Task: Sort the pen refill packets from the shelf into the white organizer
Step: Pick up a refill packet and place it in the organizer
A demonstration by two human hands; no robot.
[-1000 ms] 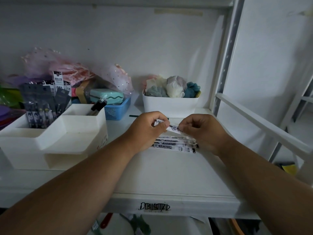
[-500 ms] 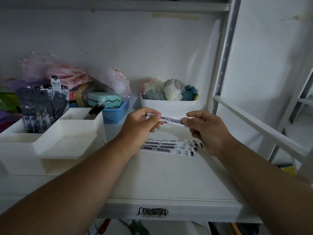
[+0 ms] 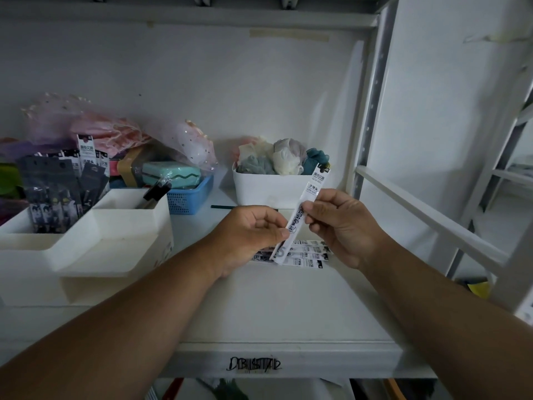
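A long white refill packet (image 3: 313, 187) with black print is held tilted, its top leaning right, above the shelf. My left hand (image 3: 248, 232) pinches its lower part and my right hand (image 3: 343, 223) pinches its middle. Under my hands a few more refill packets (image 3: 310, 256) lie flat on the white shelf (image 3: 288, 307). The white organizer (image 3: 95, 243) stands at the left, with several dark packets (image 3: 54, 194) upright in its back left compartment and a dark pen-like item in the back right one.
A white bin of cloth balls (image 3: 268, 186) stands behind my hands. A blue basket (image 3: 190, 196) with a teal case and pink mesh bags (image 3: 115, 134) sit at the back left. A metal upright (image 3: 372, 111) and white rails (image 3: 427, 215) bound the right side.
The packet was lifted off the pile and turned from roughly level to nearly upright. Both hands rose with it; the view moved closer.
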